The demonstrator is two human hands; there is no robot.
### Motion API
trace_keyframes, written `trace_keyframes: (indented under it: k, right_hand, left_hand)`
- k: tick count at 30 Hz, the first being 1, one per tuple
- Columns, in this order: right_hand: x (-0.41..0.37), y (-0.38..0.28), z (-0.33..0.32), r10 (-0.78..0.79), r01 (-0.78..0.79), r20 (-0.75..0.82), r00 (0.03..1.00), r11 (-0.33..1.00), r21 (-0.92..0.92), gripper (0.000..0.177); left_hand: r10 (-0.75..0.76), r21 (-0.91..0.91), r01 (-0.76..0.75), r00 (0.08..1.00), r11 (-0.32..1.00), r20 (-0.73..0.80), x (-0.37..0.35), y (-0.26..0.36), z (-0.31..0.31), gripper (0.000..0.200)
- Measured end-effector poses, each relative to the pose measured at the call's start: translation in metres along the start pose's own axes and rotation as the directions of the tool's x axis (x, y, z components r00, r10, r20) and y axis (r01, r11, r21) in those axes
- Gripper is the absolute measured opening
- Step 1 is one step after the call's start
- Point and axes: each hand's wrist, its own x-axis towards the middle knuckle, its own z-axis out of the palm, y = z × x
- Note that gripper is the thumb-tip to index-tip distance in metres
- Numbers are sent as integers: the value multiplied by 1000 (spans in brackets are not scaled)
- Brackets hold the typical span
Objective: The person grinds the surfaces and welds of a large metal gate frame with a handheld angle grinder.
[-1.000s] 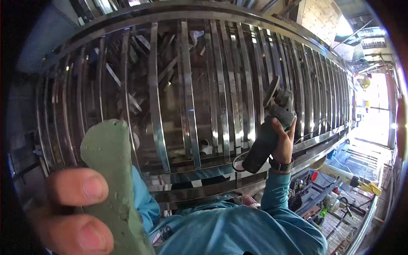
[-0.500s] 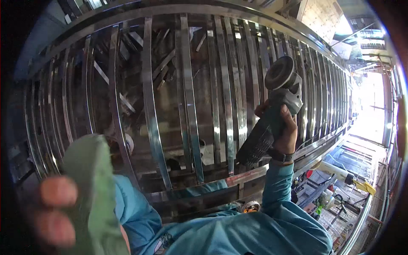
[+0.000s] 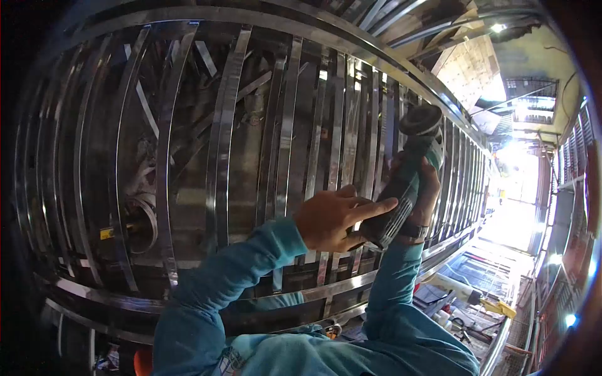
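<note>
My right hand (image 3: 429, 191) is wrapped around the body of a dark angle grinder (image 3: 401, 191), its round disc (image 3: 420, 120) at the upper end. A dark band circles that wrist. From the left, my left hand (image 3: 338, 219) reaches across to the grinder's rear end, index finger stretched along the casing and thumb beneath. Its other fingers are partly curled. Both hands and the tool are above a frame of shiny metal bars (image 3: 226, 138), over which the grinder is held tilted.
Beneath the bars lie loose metal strips (image 3: 254, 84) and a round rim-like object (image 3: 143, 222) with a yellow piece. A long rail (image 3: 338, 288) runs along the near side. Tools and clutter (image 3: 461, 323) sit at lower right, beside a yellow-ended clamp-like item (image 3: 498, 307).
My left hand has moved from close to the camera, where it held a green item, to the grinder's rear. The green item is out of view. The camera view has shifted.
</note>
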Motion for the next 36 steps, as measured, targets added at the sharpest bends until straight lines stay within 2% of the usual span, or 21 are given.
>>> trace_keyframes:
  k: [1, 3, 4, 7, 9, 11, 12, 13, 15, 19, 20, 22, 25, 26, 28, 30, 31, 32, 33, 35, 36]
  right_hand:
    - [-1, -1, 1, -36, 36, -16, 999, 999, -9, 36]
    - [-4, -7, -4, -172, 151, -172, 970, 980, -129, 34]
    - [-11, -14, -6, -126, 112, -117, 985, 987, -118, 34]
    - [-3, -25, -55, -36, 27, -61, 998, 990, -140, 33]
    - [3, -29, -70, 12, -11, 3, 1000, 971, -239, 31]
    - [1, -19, -71, -314, 204, -222, 923, 890, -407, 29]
    - [14, -28, -97, -163, 63, -259, 952, 933, -355, 30]
    - [19, -31, -92, -165, 66, -248, 955, 928, -366, 30]
    - [28, -33, -82, -24, -12, -90, 996, 926, -378, 31]
    - [73, -46, -99, 10, -30, -39, 999, 824, -565, 30]
    - [83, -49, -96, -63, 67, 28, 998, 774, -630, 27]
    - [99, -52, -61, -124, 156, 96, 988, 707, -690, 25]
    - [141, -51, 10, -56, 23, -23, 998, 693, -721, 36]
    - [165, -56, 10, 11, 123, 152, 988, 526, -841, 37]
    - [187, -54, 32, 113, 248, 302, 946, 343, -906, 38]
    - [181, -40, 89, 172, 239, 321, 931, 378, -895, 64]
    - [189, -36, 101, 171, 237, 319, 932, 377, -895, 64]
    - [196, -32, 109, 205, 311, 375, 904, 285, -907, 68]
    - [202, -30, 115, 243, 381, 421, 874, 194, -904, 71]
    - [207, -24, 128, 299, 371, 403, 865, 160, -915, 82]
    - [208, -18, 134, 290, 414, 426, 857, 105, -904, 79]
  left_hand:
    - [7, 1, -7, 1000, 1000, -20, 4, -3, 9, 86]
    - [-74, -134, 85, 993, 987, 88, 17, -7, 16, 86]
    - [-172, -127, 202, 962, 971, 214, 22, -6, 16, 82]
    - [-154, -249, 204, 966, 947, 206, 36, -11, 39, 76]
    - [-105, -261, 127, 990, 957, 98, 40, -25, 63, 73]
    - [-139, -450, 179, 983, 875, 119, 47, -32, 72, 74]
    - [-155, -484, 234, 968, 843, 199, 52, -36, 73, 77]
    - [-155, -486, 226, 971, 844, 183, 55, -36, 72, 77]
    - [-222, -413, 279, 958, 867, 181, 56, -37, 71, 81]
    - [-296, -409, 366, 928, 836, 226, 58, -61, 77, 94]
    - [-287, -396, 353, 933, 848, 217, 62, -68, 77, 102]
    - [-205, -483, 240, 971, 842, 125, 71, -89, 82, 121]
    - [-215, -571, 216, 974, 792, 70, 88, -115, 57, 125]
    - [-213, -572, 212, 975, 792, 66, 93, -124, 50, 125]
    - [-272, -627, 196, 962, 754, -26, 99, -139, 38, 130]
    - [-298, -626, 216, 954, 749, -27, 100, -149, 24, 128]
    - [-301, -620, 231, 954, 749, -8, 99, -151, 20, 125]
    - [-303, -614, 246, 953, 750, 11, 97, -153, 16, 123]
    - [-325, -642, 206, 943, 738, -72, 96, -154, 16, 122]
    - [-348, -664, 166, 925, 729, -150, 98, -161, 19, 122]
    - [-326, -777, 46, 922, 628, -209, 103, -165, 20, 122]
